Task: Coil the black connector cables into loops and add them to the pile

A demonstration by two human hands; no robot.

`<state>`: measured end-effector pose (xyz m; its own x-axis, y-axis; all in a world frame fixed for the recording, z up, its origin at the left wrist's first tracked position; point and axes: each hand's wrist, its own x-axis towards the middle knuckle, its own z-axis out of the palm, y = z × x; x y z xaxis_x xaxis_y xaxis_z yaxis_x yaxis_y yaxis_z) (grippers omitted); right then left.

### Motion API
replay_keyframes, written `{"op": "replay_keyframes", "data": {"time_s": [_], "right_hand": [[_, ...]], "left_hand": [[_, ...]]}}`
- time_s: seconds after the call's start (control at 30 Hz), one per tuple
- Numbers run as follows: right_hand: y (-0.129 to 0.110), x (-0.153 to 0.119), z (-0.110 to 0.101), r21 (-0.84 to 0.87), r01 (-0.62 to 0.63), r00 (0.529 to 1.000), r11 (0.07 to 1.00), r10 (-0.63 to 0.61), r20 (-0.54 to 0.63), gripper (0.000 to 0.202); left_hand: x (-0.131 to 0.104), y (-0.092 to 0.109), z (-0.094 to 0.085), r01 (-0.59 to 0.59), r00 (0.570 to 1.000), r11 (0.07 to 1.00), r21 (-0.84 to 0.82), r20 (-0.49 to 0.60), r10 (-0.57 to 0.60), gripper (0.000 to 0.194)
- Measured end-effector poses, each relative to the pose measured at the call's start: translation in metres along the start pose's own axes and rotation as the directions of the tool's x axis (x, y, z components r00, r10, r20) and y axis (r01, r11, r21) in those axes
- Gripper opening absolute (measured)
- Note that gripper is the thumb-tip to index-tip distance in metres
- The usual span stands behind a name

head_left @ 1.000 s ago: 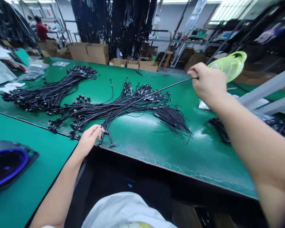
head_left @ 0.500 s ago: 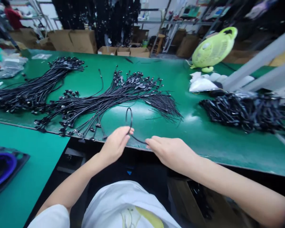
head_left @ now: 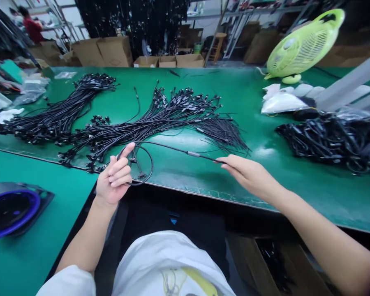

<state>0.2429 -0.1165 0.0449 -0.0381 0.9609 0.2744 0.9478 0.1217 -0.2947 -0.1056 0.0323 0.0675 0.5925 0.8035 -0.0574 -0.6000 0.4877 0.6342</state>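
Note:
A thin black cable (head_left: 172, 147) stretches between my two hands above the front edge of the green table. My left hand (head_left: 115, 176) is closed on it, index finger extended along a loop of the cable that hangs beside the fingers. My right hand (head_left: 249, 170) pinches the other stretch, just beyond a grey sleeve (head_left: 193, 154) on the cable. Just behind the hands lies a spread bundle of black cables (head_left: 135, 129), connectors at its left end and thin loose ends at its right.
Another cable bundle (head_left: 68, 107) lies at the left. Coiled black cables (head_left: 329, 144), a white bag (head_left: 280, 102) and a green fan (head_left: 305, 47) stand right. A blue-rimmed round object (head_left: 15, 211) is at lower left; cardboard boxes (head_left: 175, 61) are behind the table.
My hands have moved apart, left hand leftward and right hand rightward and up. The cable between them is now drawn out, with a larger loop at the left hand. The view has shifted slightly.

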Motion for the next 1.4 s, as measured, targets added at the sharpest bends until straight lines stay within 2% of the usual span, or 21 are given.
{"op": "replay_keyframes", "data": {"time_s": [0.07,0.13,0.2,0.23,0.27,0.3,0.37,0.47,0.5,0.57,0.67,0.77,0.83,0.87,0.93,1.03,1.1,1.17,1.23,1.33,1.4], "right_hand": [[-0.017,-0.009,0.008,-0.149,0.056,0.997,0.987,-0.063,-0.044,0.031],[-0.047,-0.017,0.012,-0.194,0.203,0.979,0.960,-0.196,0.054,0.029],[-0.078,-0.020,0.011,-0.051,0.373,0.906,0.926,-0.352,0.234,0.030],[-0.091,-0.019,0.010,0.039,0.410,0.871,0.911,-0.404,0.281,0.030],[-0.100,-0.016,0.009,0.107,0.408,0.861,0.907,-0.421,0.286,0.030],[-0.105,-0.011,0.007,0.155,0.377,0.876,0.913,-0.406,0.262,0.030],[-0.103,0.000,0.007,0.237,0.256,0.944,0.937,-0.295,0.147,0.029],[-0.089,0.014,0.021,0.442,0.050,0.998,0.896,-0.029,-0.055,0.021],[-0.086,0.017,0.030,0.527,0.002,0.995,0.850,0.050,-0.083,0.027],[-0.085,0.021,0.050,0.710,-0.106,0.985,0.696,0.170,-0.019,0.033],[-0.093,0.024,0.073,0.925,-0.232,0.931,0.302,0.344,0.121,0.044],[-0.104,0.025,0.079,0.985,-0.169,0.846,-0.038,0.507,0.164,0.046],[-0.111,0.024,0.077,0.984,-0.135,0.838,-0.120,0.516,0.177,0.045],[-0.115,0.022,0.075,0.986,-0.124,0.844,-0.111,0.511,0.164,0.044],[-0.124,0.014,0.075,0.991,-0.133,0.873,-0.012,0.471,0.122,0.043],[-0.134,-0.001,0.082,0.964,-0.146,0.921,0.221,0.386,0.051,0.044],[-0.135,-0.010,0.087,0.948,-0.116,0.928,0.298,0.373,-0.004,0.048],[-0.131,-0.014,0.088,0.956,-0.104,0.937,0.274,0.351,0.002,0.057],[-0.125,-0.016,0.083,0.964,-0.170,0.965,0.206,0.232,0.120,0.065],[-0.118,-0.014,0.073,0.935,-0.318,0.948,0.159,0.036,0.317,0.054],[-0.116,-0.013,0.067,0.933,-0.318,0.947,0.170,0.012,0.321,0.052]], "left_hand": [[0.003,-0.008,0.002,-0.026,1.000,0.987,0.157,0.004,0.026,0.030],[0.007,-0.026,0.007,-0.058,0.998,0.907,0.418,0.029,0.051,0.029],[0.007,-0.048,0.014,-0.109,0.993,0.736,0.668,0.112,0.045,0.030],[0.005,-0.058,0.018,-0.140,0.983,0.640,0.755,0.182,0.000,0.030],[0.003,-0.067,0.021,-0.169,0.963,0.555,0.814,0.255,-0.081,0.029],[-0.001,-0.074,0.024,-0.192,0.933,0.496,0.847,0.314,-0.177,0.029],[-0.007,-0.082,0.029,-0.188,0.873,0.457,0.869,0.361,-0.327,0.028],[-0.011,-0.084,0.030,-0.094,0.886,0.544,0.834,0.319,-0.335,0.026],[-0.011,-0.084,0.030,-0.072,0.900,0.605,0.793,0.313,-0.304,0.026],[-0.010,-0.088,0.029,-0.034,0.920,0.734,0.678,0.308,-0.241,0.028],[-0.010,-0.104,0.027,0.083,0.953,0.839,0.538,0.203,-0.224,0.033],[-0.012,-0.128,0.025,0.142,0.985,0.869,0.475,0.021,-0.173,0.036],[-0.014,-0.141,0.024,0.078,0.997,0.870,0.487,-0.014,-0.081,0.038],[-0.015,-0.145,0.024,0.046,0.999,0.855,0.516,-0.005,-0.051,0.040],[-0.014,-0.146,0.023,0.037,0.998,0.781,0.623,0.020,-0.064,0.044],[-0.013,-0.136,0.022,0.072,0.980,0.581,0.811,0.050,-0.191,0.045],[-0.013,-0.128,0.022,0.032,0.964,0.442,0.896,0.088,-0.249,0.045],[-0.015,-0.123,0.022,-0.023,0.952,0.343,0.939,0.125,-0.278,0.043],[-0.017,-0.121,0.022,-0.038,0.927,0.304,0.952,0.147,-0.344,0.042],[-0.022,-0.123,0.020,0.038,0.833,0.373,0.927,0.177,-0.525,0.045],[-0.026,-0.124,0.018,0.110,0.786,0.437,0.893,0.191,-0.588,0.046]]}}
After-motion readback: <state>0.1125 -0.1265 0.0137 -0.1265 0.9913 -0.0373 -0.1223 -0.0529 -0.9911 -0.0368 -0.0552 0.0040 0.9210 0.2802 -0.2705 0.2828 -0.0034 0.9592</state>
